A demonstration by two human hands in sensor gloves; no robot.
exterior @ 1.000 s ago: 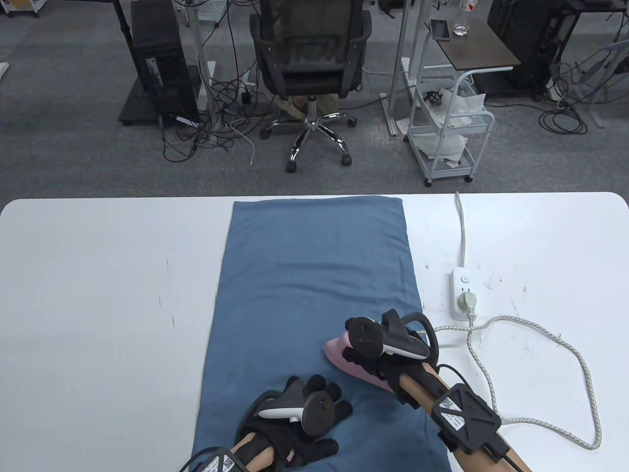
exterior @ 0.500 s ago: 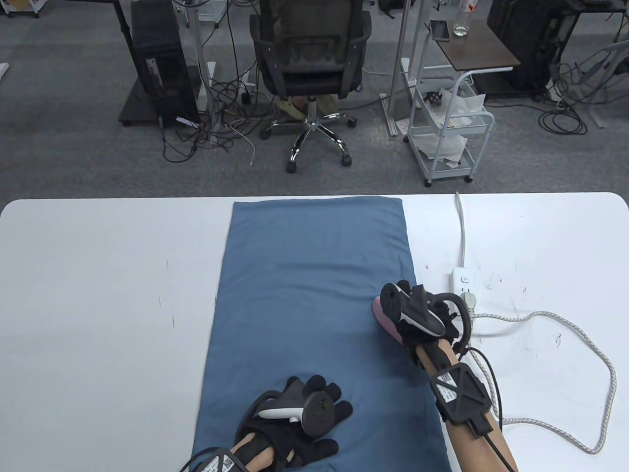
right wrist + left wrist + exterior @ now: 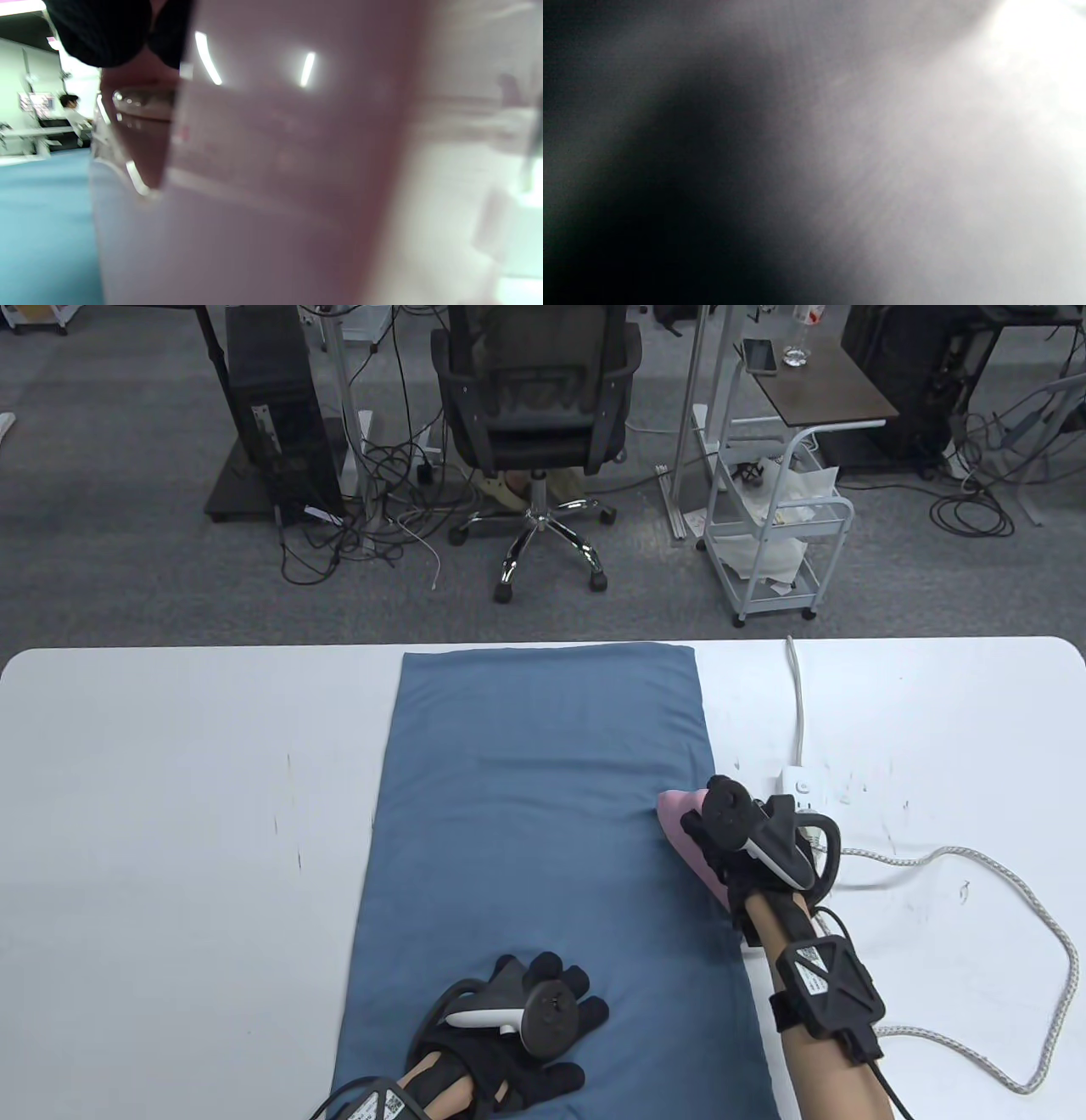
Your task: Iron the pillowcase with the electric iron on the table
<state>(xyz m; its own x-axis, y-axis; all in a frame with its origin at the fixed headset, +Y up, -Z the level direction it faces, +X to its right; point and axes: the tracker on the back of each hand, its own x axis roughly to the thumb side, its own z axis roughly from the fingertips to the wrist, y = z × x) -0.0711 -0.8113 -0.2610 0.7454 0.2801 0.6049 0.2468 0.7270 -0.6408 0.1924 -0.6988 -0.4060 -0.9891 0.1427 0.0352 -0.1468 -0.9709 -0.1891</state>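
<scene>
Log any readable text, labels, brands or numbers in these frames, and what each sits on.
No text can be read in any view.
White labels with a code pattern on the wrist modules near the left hand and right hand: too small to read.
Pink iron: faint markings on its body, blurred.
Power strip: no legible marking.

- An office or lab workspace, with grey carpet (image 3: 127,577) across the floor
- A black mesh swivel chair (image 3: 533,415) on a chrome base
- A black computer tower (image 3: 273,415) beside loose tangled cables (image 3: 373,517)
- A white wire trolley (image 3: 776,534) beyond the white table (image 3: 170,814)
</scene>
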